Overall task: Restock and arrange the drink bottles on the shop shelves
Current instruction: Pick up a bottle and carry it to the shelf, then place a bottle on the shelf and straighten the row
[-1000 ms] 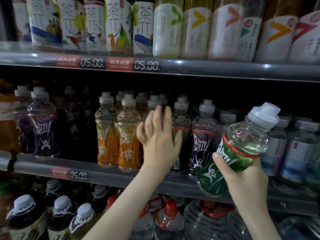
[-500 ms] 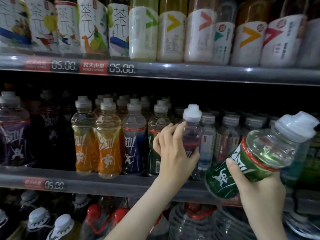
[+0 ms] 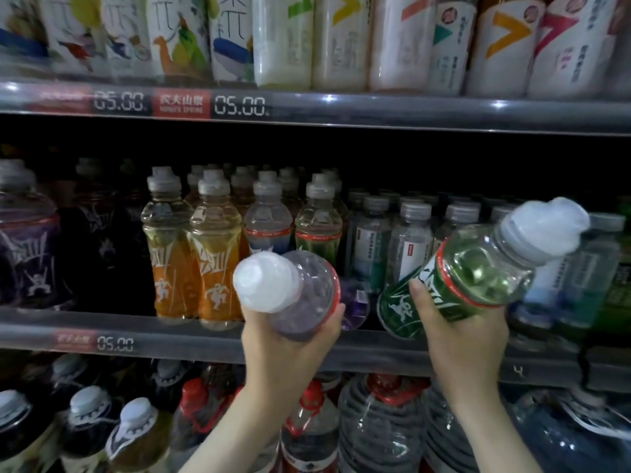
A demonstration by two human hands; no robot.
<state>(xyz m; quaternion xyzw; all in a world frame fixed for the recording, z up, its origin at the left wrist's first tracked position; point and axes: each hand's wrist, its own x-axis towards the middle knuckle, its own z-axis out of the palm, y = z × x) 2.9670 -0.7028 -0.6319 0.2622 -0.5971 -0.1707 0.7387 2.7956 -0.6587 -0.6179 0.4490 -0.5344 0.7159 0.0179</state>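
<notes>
Stock in view, placed from the middle shelf rail (image 3: 170, 336). Held items: two. One purple bottle (image 3: 307, 295), tipped with its white cap toward the camera, sits just above the rail in the left hand (image 3: 286, 346), whose thumb and fingers curl closely round its shoulder from beneath. One green bottle (image 3: 454, 278), tilted with the cap up and to the right, is right of the purple one and above the rail, in front of the water bottles; the right hand (image 3: 457, 339) grips its lower body, thumb (image 3: 418, 295) pressed on the label, the other fingers hidden behind it. The two held bottles are near each other but apart. Standing on the shelf behind the rail, front row from the left: one purple bottle at the edge (image 3: 27, 254), one dark bottle (image 3: 102, 250), two orange bottles (image 3: 193, 257) side by side and touching, one blue-label bottle (image 3: 269, 227), one green-label bottle (image 3: 317, 230), then grey-capped water bottles (image 3: 409, 240), at least three, with more rows behind. Above the rail, on the upper shelf: six white bottles with arrow marks (image 3: 338, 42), and picture-label tea bottles (image 3: 177, 39) to their left, count unclear. Below the rail: three white-capped dark bottles (image 3: 88, 414) at left and large red-handled water jugs (image 3: 379, 431). Price tags (image 3: 239, 105) reading 05.00: three, one on the rail and two on the upper one.
</notes>
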